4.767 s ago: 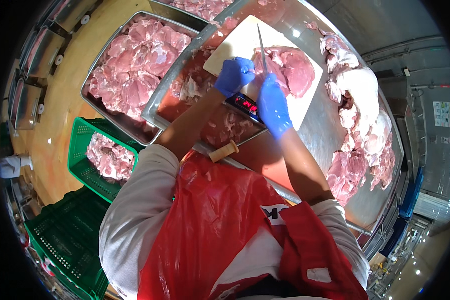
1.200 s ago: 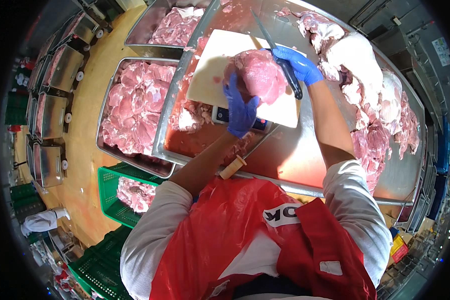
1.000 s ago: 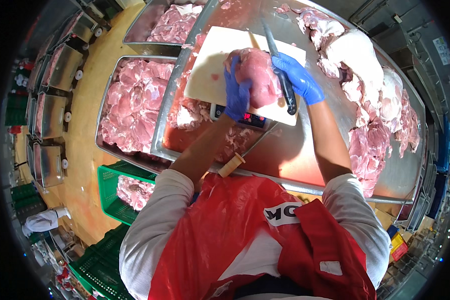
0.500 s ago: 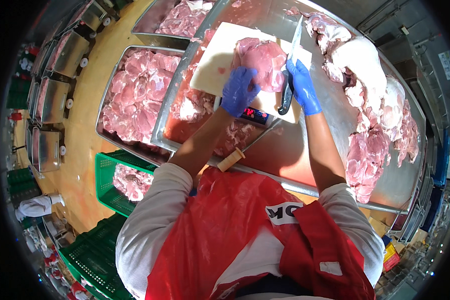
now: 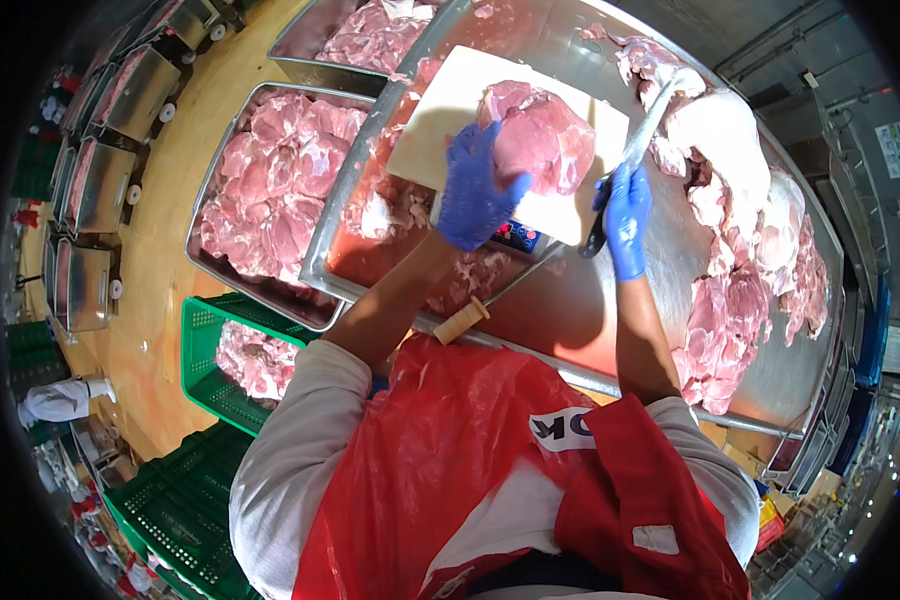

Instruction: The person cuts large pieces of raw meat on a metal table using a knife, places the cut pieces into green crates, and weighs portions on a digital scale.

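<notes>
A large raw pink piece of meat (image 5: 542, 140) lies on a white cutting board (image 5: 425, 150), which rests over a small scale with a red display (image 5: 518, 237). My left hand (image 5: 475, 190), in a blue glove, is at the meat's lower left, fingers stretched and thumb apart, slightly blurred. My right hand (image 5: 627, 215), also blue-gloved, grips the black-handled knife (image 5: 646, 130) beside the board's right edge, blade pointing up and right, clear of the meat. Below the board lies a steel rod with a cream handle (image 5: 462, 321).
A metal table (image 5: 610, 335) holds more meat (image 5: 710, 340) and pale skin-covered pieces (image 5: 725, 170) at right. Two meat trays (image 5: 270, 190), green crates (image 5: 170, 520) and wheeled bins (image 5: 80, 280) stand at left. Another person (image 5: 60, 400) in white is at far left.
Since half a second ago, my right hand and the knife have moved right and down, away from the meat. My left fingers have spread. The meat sits slightly further right in view.
</notes>
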`<action>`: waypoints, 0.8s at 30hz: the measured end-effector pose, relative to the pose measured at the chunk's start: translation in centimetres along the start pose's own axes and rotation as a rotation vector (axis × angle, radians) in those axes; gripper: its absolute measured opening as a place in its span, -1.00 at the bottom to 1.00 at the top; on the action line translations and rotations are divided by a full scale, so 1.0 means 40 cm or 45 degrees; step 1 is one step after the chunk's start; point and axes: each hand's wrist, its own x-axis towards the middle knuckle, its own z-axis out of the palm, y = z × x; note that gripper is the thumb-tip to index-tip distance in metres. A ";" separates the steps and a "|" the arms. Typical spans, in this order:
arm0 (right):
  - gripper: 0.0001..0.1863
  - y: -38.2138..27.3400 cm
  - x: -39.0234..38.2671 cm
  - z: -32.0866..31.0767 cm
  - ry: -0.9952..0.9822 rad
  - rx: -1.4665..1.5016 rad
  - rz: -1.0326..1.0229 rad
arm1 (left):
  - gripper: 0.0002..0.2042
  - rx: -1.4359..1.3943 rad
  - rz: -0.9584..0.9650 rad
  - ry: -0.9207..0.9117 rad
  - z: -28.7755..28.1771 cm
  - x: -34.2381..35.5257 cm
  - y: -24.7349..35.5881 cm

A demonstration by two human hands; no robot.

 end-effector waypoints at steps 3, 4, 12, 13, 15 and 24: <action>-0.77 0.044 0.091 -0.050 -0.131 0.023 0.124 | -0.13 0.221 0.027 -0.105 0.036 0.033 0.042; -0.77 0.053 0.121 -0.054 -0.161 0.115 0.169 | -0.08 0.294 0.042 -0.146 0.052 0.052 0.046; -0.76 0.071 0.200 0.017 -0.479 0.327 0.211 | -0.54 0.512 0.689 -0.351 0.092 0.194 0.035; -0.77 0.071 0.201 0.023 -0.475 0.333 0.205 | -0.57 0.542 1.015 -0.186 0.086 0.221 0.030; -0.77 0.068 0.199 0.027 -0.482 0.337 0.265 | -0.59 0.455 1.128 -0.683 0.066 0.267 0.016; -0.73 0.021 -0.036 0.085 -0.161 0.472 0.420 | -0.79 0.208 0.591 -0.759 0.037 0.369 -0.007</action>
